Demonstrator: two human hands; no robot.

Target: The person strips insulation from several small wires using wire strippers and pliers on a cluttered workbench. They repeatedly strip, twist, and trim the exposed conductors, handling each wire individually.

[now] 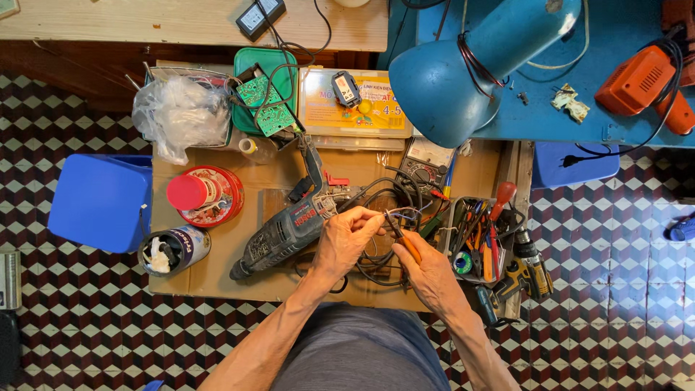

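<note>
Landmark: dark grey power drill lying on the brown cardboard sheet. Left of it stood a red round tin and a cylindrical can. Just right of the drill, left hand pinched thin wire ends. Further right, right hand gripped orange-handled pliers at those wires. Beyond, a grey tray of tools.

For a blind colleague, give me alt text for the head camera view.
Seen from above, the left hand pinches thin wires while the right hand holds orange-handled pliers to them, over a drill on a cluttered cardboard-topped table.
</note>
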